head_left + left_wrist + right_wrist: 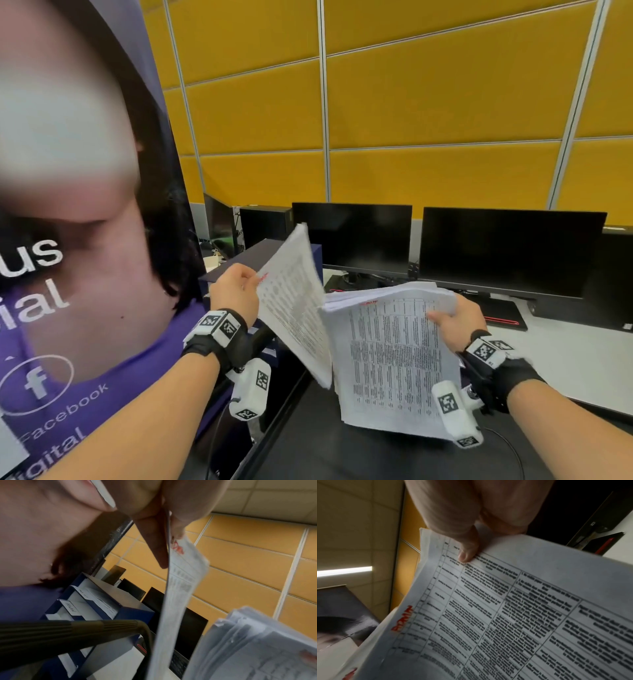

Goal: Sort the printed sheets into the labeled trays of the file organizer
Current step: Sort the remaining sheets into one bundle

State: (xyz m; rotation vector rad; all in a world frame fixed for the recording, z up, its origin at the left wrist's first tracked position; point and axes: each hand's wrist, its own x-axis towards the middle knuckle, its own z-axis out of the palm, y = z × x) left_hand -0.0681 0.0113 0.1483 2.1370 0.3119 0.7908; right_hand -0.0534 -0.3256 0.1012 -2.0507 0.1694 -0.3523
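Observation:
My left hand (236,287) pinches the top edge of a single printed sheet (294,305) with a red word at its corner, lifted up and tilted to the left; the left wrist view shows that sheet (173,591) edge-on between thumb and fingers. My right hand (455,322) grips a thick stack of printed sheets (394,359), thumb (467,550) lying on the top page (522,615). The blue file organizer (109,609) with hand-labelled trays stands behind and left of the lifted sheet; it holds some paper. In the head view the organizer (239,263) is mostly hidden by my left hand.
Two dark monitors (352,236) (510,250) stand at the back of the white desk (565,359), before a yellow panel wall. A large printed banner (85,240) fills the left. A black surface (325,445) lies below my hands, a dark laptop (500,313) to the right.

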